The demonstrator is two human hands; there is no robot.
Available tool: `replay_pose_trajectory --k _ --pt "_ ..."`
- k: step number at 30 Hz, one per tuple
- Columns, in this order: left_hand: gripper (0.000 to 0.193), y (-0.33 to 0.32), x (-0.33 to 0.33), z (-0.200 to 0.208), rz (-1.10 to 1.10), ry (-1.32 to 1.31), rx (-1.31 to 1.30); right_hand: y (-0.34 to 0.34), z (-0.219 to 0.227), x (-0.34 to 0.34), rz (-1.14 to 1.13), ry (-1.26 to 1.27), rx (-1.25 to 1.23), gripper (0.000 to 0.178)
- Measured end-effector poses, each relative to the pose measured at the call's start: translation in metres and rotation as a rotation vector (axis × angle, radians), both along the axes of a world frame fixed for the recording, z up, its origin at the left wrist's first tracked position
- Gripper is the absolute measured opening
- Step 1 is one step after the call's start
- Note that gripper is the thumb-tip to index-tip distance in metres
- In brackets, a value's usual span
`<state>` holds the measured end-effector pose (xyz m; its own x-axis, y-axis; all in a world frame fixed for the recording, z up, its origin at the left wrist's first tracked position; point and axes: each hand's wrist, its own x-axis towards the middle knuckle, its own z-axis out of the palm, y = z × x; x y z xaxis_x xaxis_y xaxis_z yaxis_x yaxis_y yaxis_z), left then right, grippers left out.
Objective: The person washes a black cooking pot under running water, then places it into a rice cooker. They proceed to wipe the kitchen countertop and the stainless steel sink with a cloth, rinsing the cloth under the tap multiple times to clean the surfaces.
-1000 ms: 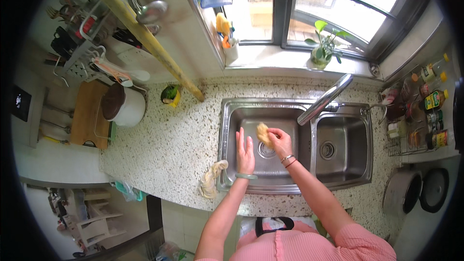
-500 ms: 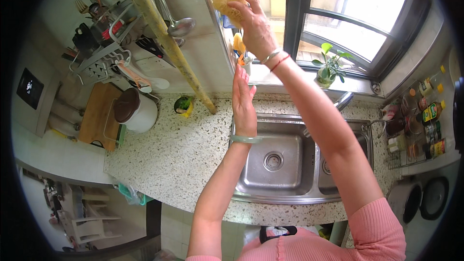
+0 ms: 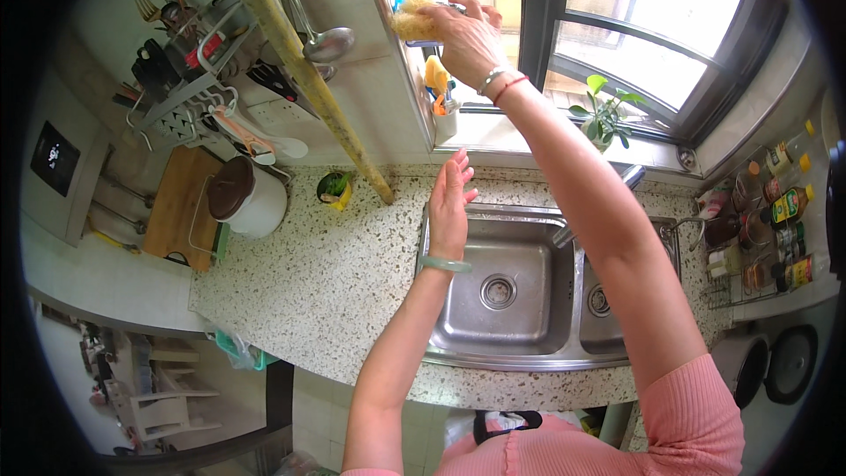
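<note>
A pale yellow fibrous scrubber (image 3: 411,19), like a piece of loofah, is by the window's left side. My right hand (image 3: 470,42) reaches up to it across the sink, fingers curled at its right end; the fingertips are partly hidden. Something blue shows just behind and under the scrubber, too covered to name. Below it on the sill stands a white cup (image 3: 447,120) with yellow and orange-handled tools. My left hand (image 3: 449,211), with a green bangle at the wrist, hovers empty over the left rim of the sink (image 3: 520,351), fingers stretched out.
A potted plant (image 3: 603,115) sits on the sill before the window. The faucet (image 3: 627,182) rises behind the sink. Left on the speckled counter (image 3: 326,273) stand a small yellow pot (image 3: 337,191) and a white lidded bucket (image 3: 256,203). A yellow pole (image 3: 304,70) slants down to the counter.
My right hand has shifted slightly forward and right, with the scrubber now lower beside the blue thing. My left hand has dropped back toward me, uncovering the white cup.
</note>
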<state>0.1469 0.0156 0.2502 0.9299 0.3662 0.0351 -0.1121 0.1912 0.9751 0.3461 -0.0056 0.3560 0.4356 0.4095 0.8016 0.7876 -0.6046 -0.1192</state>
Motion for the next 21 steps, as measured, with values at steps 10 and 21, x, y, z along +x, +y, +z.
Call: replay_pose_trajectory --k 10,21 --pt "0.033 0.010 -0.033 -0.112 0.046 0.149 -0.098 -0.076 -0.180 -0.160 0.320 0.819 0.421 0.014" --pt "0.050 -0.050 -0.161 -0.277 0.051 0.830 -0.195 -0.193 -0.513 -0.251 0.056 1.251 -0.461 0.025"
